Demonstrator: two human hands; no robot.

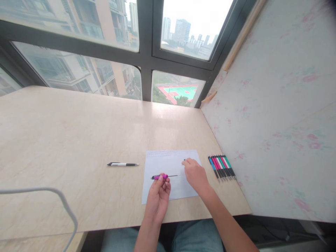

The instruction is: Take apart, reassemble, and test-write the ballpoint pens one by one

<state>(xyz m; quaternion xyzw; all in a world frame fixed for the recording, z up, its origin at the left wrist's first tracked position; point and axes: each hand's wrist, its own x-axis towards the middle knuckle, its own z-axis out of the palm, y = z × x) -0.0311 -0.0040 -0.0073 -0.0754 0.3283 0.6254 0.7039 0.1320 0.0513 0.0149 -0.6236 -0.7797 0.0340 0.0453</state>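
Note:
My left hand [159,196] is closed around a purple pen barrel [157,177] with a dark clip end pointing left. A thin refill [173,175] sticks out of the barrel's right end, bare. To the right, my right hand [194,174] is closed in a pinch on the black front piece of the pen [184,160]; only a small dark end of it shows, the rest being hidden by the fingers. Both hands are over a white sheet of paper [154,161], which has faint lines of writing along its top.
A white and black pen [123,164] lies left of the paper. Several coloured pens [222,166] lie side by side to its right, near the papered wall [275,122]. A grey-white cable [60,197] curves over the table [78,133] at left. Windows [183,31] stand behind.

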